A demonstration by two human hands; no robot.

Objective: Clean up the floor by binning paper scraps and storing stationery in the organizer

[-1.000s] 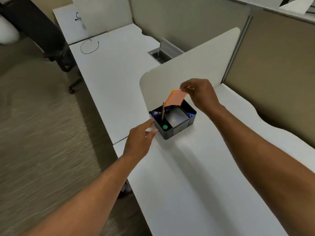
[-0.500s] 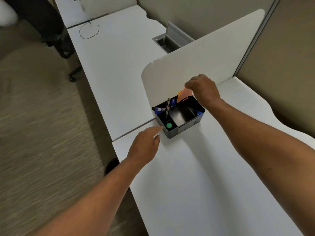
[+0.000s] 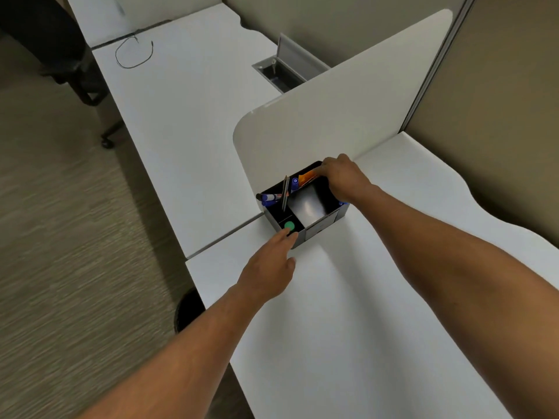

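A black desk organizer (image 3: 320, 226) stands on the white desk (image 3: 348, 313) beside a white divider panel. It holds blue markers (image 3: 270, 197), a grey pen (image 3: 285, 192) and a green-capped item (image 3: 289, 225). My right hand (image 3: 343, 176) reaches into the organizer's back compartment, fingers closed on orange sticky notes (image 3: 307, 178) that sit mostly inside it. My left hand (image 3: 269, 270) rests with fingers apart, its fingertips touching the organizer's near left corner.
A white divider panel (image 3: 332, 116) rises right behind the organizer. A second white desk (image 3: 181, 116) at the left carries a loop of black cable (image 3: 133, 54) and an open cable hatch (image 3: 281, 71). A dark round bin (image 3: 189, 313) sits on the carpet below the desk edge. An office chair (image 3: 75, 71) stands far left.
My right hand has lowered the orange sticky notes from above the organizer down into its back compartment. My left hand has stayed at the organizer's near corner.
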